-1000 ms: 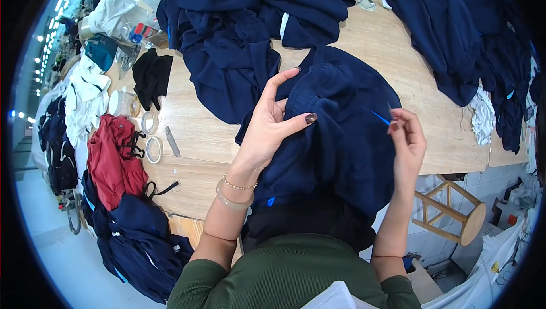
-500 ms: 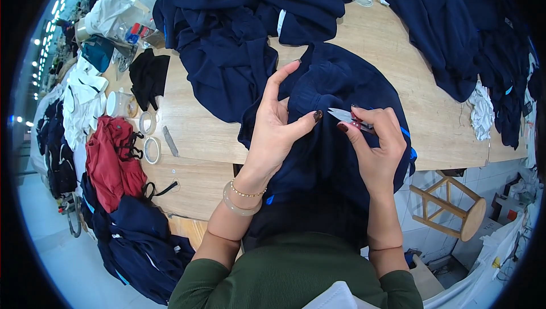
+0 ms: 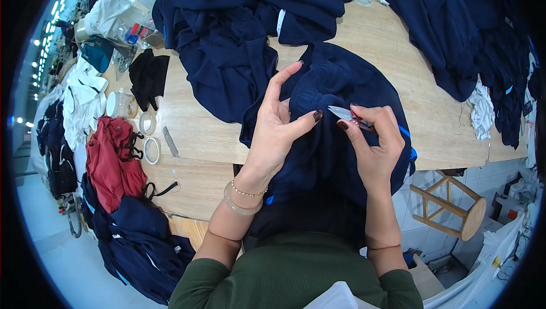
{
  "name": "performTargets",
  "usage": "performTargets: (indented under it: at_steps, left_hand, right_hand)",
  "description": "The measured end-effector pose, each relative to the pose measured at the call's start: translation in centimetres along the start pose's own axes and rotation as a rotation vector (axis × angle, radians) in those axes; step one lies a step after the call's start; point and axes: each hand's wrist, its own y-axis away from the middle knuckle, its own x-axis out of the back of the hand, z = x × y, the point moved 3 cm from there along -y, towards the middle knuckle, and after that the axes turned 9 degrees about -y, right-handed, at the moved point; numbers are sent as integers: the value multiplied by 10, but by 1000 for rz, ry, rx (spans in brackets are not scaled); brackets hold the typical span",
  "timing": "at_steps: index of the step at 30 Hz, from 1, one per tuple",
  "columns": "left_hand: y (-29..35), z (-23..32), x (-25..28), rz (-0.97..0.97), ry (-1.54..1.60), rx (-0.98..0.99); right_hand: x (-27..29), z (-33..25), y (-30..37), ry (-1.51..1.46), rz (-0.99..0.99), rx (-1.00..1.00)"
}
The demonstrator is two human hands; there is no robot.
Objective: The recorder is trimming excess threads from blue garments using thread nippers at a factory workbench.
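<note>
A navy garment [image 3: 364,79] with a gathered, elastic-looking edge lies bunched before me, spilling over the table edge toward my lap. My left hand [image 3: 278,121] holds that edge, thumb on top of the cloth and index finger stretched away; the other fingers are partly hidden behind the fabric. Between the thumb and fingers of my right hand [image 3: 378,141] is a pair of thread snips [image 3: 340,113] with silvery blades. Their tips point left, just right of my left thumb and close over the cloth.
More navy garments [image 3: 222,53] are heaped across the far side and at the right [image 3: 438,30]. Leftward on the wooden table [image 3: 199,181] lie tape rolls [image 3: 152,150], a grey blade-like strip [image 3: 170,141] and a red garment [image 3: 115,161]. A wooden stool [image 3: 472,218] stands lower right.
The snips and my right hand have shifted very slightly, and the visible blades look narrower. My left hand keeps nearly the same hold on the garment.
</note>
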Motion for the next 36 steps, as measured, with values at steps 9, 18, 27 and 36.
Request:
performTargets:
  at_steps: [9, 18, 27, 36]
  left_hand:
    - [0, -2, 0, 41, -91, -26]
    - [-10, -14, 53, 67, -954, -136]
    - [-26, 3, 150, 169, -1049, -198]
    - [-56, 7, 118, -215, -964, -230]
  right_hand:
    - [-1, 3, 0, -3, -11, 17]
    - [16, 24, 3, -182, 244, -300]
    - [-75, -13, 31, -306, -546, -101]
    - [-111, -36, 44, 205, -1042, -119]
